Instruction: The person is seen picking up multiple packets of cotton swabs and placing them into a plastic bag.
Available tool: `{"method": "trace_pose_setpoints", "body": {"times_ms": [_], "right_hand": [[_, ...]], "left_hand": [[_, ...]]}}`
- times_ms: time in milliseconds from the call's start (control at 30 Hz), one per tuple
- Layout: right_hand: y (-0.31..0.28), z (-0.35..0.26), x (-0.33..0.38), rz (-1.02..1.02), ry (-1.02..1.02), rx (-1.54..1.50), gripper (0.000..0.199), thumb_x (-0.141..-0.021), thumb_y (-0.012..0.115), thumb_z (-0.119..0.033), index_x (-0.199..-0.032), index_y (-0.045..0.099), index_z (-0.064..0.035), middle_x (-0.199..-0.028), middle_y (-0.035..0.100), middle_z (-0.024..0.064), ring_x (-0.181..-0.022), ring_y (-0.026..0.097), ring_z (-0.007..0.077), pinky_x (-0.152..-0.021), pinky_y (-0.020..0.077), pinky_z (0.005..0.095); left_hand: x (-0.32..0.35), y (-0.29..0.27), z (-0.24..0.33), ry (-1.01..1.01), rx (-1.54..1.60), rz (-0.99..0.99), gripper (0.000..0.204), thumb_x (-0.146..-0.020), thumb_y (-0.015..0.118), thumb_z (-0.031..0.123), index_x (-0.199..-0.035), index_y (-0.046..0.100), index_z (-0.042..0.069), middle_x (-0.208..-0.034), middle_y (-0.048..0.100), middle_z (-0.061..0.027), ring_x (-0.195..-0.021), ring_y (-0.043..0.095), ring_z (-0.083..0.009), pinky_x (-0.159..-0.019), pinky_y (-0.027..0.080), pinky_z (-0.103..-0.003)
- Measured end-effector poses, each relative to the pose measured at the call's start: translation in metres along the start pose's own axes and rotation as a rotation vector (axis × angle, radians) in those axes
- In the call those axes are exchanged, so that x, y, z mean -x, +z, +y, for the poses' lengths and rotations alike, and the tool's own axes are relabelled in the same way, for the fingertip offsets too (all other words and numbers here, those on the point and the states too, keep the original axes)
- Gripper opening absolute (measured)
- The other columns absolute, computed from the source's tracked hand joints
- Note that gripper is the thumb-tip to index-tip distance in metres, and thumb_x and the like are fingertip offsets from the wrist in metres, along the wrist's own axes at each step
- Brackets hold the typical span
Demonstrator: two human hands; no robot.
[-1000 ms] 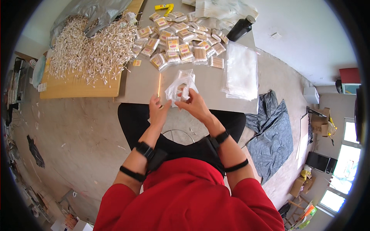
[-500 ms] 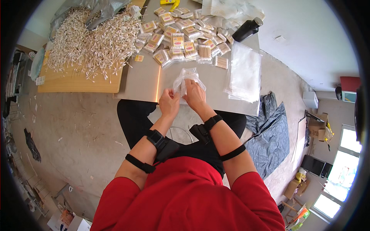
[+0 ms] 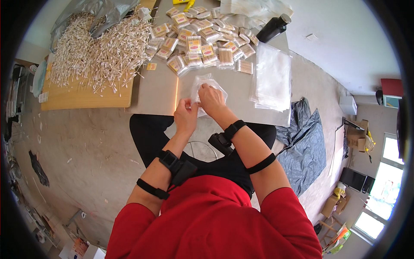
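Near the table's front edge, my two hands work at a clear plastic bag (image 3: 208,80) that lies crumpled on the grey table (image 3: 157,93). With fingertips pinched together, my left hand (image 3: 185,115) holds the bag's near left edge. My right hand (image 3: 212,101) bends its fingers down on the bag's middle and grips it there; its fingertips are partly hidden. Whatever lies inside the bag is hard to make out. Just beyond is a heap of small packs of cotton swabs (image 3: 193,45), many with a yellow label.
Loose cotton swabs (image 3: 86,56) are piled on a wooden board (image 3: 86,97) at the left, partly under grey plastic. On the right lie flat clear bags (image 3: 272,77), with a black bottle (image 3: 274,28) behind them. A small yellow card (image 3: 151,66) sits left of the packs.
My right hand has shifted slightly left over the bag, with its fingers more bent. My left hand stays at the bag's edge. The whole view has shifted a little.
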State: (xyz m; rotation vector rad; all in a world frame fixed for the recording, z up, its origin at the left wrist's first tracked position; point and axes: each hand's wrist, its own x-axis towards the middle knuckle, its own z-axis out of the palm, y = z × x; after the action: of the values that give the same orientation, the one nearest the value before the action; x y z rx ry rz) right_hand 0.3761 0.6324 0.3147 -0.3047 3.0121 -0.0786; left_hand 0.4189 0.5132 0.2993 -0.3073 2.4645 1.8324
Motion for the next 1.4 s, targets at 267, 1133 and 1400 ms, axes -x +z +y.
{"method": "trace_pose_setpoints", "body": {"times_ms": [267, 1133, 1400], "right_hand": [[0.003, -0.002, -0.009, -0.206, 0.038, -0.043, 0.023, -0.066, 0.075, -0.012, -0.085, 0.067, 0.0002, -0.09, 0.065, 0.0176, -0.087, 0.066, 0.0316, -0.073, 0.0533, 0.0396], [-0.001, 0.008, 0.066, 0.279, 0.865, -0.718, 0.058, -0.069, 0.075, -0.034, -0.11, 0.055, 0.0006, -0.108, 0.059, 0.0203, -0.101, 0.058, 0.0311, -0.085, 0.0481, 0.0374], [0.037, 0.008, 0.066, 0.265, 0.971, -0.917, 0.028, -0.07, 0.062, -0.016, -0.088, 0.06, 0.006, -0.078, 0.065, 0.0238, -0.078, 0.065, 0.0395, -0.075, 0.051, 0.0432]], "left_hand": [[0.001, 0.004, -0.012, -0.072, 0.122, -0.025, 0.027, -0.085, 0.062, 0.019, -0.102, 0.055, -0.001, -0.083, 0.064, -0.0071, -0.07, 0.059, -0.0134, -0.062, 0.046, -0.025], [-0.034, 0.014, -0.027, -0.344, -0.225, -0.246, 0.052, -0.074, 0.072, 0.028, -0.112, 0.053, -0.001, -0.1, 0.063, -0.0153, -0.081, 0.063, -0.0237, -0.066, 0.048, -0.034], [-0.008, 0.013, 0.049, 0.365, -0.65, 0.166, 0.014, -0.076, 0.061, 0.014, -0.088, 0.062, 0.005, -0.088, 0.062, -0.0127, -0.088, 0.06, -0.033, -0.074, 0.048, -0.043]]}}
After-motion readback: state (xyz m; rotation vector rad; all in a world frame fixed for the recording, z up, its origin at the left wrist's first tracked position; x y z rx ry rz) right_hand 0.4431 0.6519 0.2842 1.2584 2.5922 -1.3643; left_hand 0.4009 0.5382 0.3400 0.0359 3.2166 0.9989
